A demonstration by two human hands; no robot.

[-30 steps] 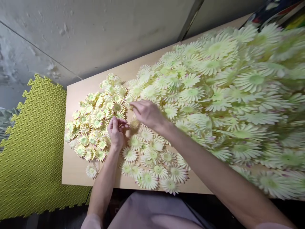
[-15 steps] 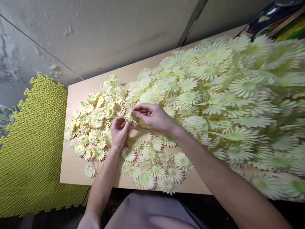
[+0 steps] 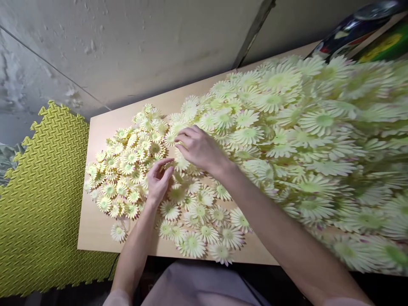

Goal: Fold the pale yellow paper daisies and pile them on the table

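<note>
My left hand (image 3: 158,182) is over the table beside a pile of small pale yellow artificial flower heads (image 3: 127,168). A gap shows between its thumb and index finger, and I see nothing held there. To its upper right, my right hand (image 3: 200,148) hangs over the edge of a larger heap of pale flower heads (image 3: 248,136). Its thumb and fingers are apart, with no flower visible between them. Just below its fingers lies a single pale flower head (image 3: 181,163). Nearer to me, a loose group of flower heads (image 3: 207,233) lies on the wood.
The light wooden table (image 3: 98,231) stands against a grey, flaking wall (image 3: 159,42). Yellow interlocking foam mats (image 3: 41,204) are on the left. At the back right, a dark drink can (image 3: 353,32) stands beside a green and yellow item (image 3: 382,44).
My hands have moved apart; the pinched fingers around a small flower have opened. The right hand has risen slightly. The view has shifted a little.
</note>
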